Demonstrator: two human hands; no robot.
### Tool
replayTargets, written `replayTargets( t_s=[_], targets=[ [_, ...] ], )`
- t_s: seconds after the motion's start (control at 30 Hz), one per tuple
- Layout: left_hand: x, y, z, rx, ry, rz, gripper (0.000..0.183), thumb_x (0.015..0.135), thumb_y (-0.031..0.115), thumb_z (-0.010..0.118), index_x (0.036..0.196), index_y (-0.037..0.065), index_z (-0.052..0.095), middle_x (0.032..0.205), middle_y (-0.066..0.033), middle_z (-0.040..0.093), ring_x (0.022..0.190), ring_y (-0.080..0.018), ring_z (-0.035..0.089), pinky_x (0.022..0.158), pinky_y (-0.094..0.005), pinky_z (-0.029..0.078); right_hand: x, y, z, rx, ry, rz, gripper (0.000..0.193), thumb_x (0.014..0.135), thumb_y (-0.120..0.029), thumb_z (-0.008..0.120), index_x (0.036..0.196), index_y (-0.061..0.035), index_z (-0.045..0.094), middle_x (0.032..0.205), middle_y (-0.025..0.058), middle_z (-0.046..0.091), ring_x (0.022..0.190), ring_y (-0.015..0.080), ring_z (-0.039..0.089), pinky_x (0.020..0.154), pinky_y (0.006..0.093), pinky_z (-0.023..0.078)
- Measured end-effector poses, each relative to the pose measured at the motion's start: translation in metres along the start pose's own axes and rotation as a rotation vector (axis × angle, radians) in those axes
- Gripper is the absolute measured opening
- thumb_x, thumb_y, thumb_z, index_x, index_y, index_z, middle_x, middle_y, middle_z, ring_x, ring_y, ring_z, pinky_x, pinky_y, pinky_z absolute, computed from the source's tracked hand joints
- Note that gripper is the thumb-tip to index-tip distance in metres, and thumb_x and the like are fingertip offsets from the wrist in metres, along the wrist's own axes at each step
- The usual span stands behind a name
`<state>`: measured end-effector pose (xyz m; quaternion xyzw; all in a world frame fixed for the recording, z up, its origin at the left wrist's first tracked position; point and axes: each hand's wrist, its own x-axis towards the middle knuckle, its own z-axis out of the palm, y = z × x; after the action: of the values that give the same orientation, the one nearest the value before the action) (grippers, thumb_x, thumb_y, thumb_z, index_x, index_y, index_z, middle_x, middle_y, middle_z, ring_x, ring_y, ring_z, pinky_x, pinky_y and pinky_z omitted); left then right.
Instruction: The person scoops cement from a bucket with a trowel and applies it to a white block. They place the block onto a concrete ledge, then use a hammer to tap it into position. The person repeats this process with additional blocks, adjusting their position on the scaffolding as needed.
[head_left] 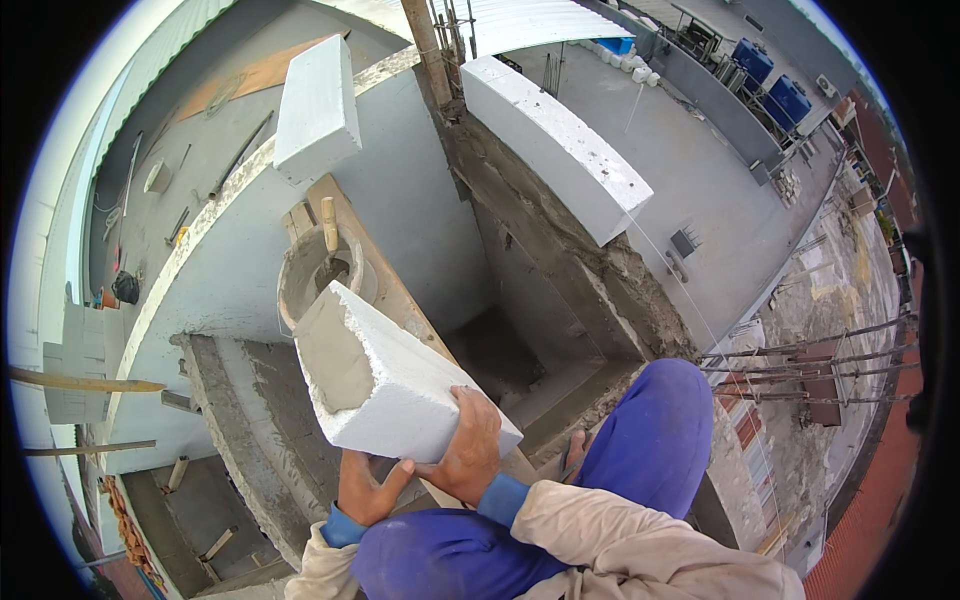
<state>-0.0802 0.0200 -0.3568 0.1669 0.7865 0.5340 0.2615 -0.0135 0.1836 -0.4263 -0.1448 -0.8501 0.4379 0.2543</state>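
Observation:
A white aerated concrete block (425,385) is tilted up in front of my knees, with grey mortar (335,352) spread over its upper-left end. My right hand (470,450) grips its near right side, fingers lying on the face. My left hand (368,490) supports it from below at the near edge; some of its fingers are hidden behind the block. Just beyond stands a round mortar bucket (287,285), with a wooden-handled trowel (329,222) standing in it. Bucket and block are over a wooden plank (395,300).
A loose white block (318,110) sits on the far wall. Another long white block (550,140) is bedded on the mortared wall top (560,240) to the right, beside a taut string (690,295). Below the plank is a deep shaft (495,350). Rebar (800,370) sticks out at right.

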Motion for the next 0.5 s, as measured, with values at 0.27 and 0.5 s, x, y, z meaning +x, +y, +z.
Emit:
replayTargets(
  t_s=[0.27, 0.5],
  targets=[
    [0.044, 0.038, -0.004, 0.008, -0.353, -0.073, 0.071, 0.1, 0.022, 0.068, 0.156, -0.001, 0.03, 0.15, -0.0165, 0.044, 0.14, -0.0308, 0.046, 0.115, -0.0467, 0.04, 0.042, 0.03, -0.018, 0.052, 0.032, 0.079, 0.117, 0.062, -0.037, 0.093, 0.152, 0.0017, 0.029, 0.142, 0.0238, 0.044, 0.133, 0.0419, 0.043, 0.109, 0.0574, 0.031],
    [0.095, 0.089, -0.003, 0.264, -0.502, -0.259, 0.035, 0.106, 0.029, 0.063, 0.127, 0.001, 0.06, 0.124, -0.0095, 0.064, 0.12, -0.0179, 0.061, 0.102, -0.034, 0.048, 0.087, 0.046, -0.049, 0.188, 0.027, 0.335, 0.117, 0.062, -0.036, 0.094, 0.153, -0.0042, 0.029, 0.142, 0.0208, 0.045, 0.135, 0.0395, 0.041, 0.109, 0.0552, 0.03]
  ],
)
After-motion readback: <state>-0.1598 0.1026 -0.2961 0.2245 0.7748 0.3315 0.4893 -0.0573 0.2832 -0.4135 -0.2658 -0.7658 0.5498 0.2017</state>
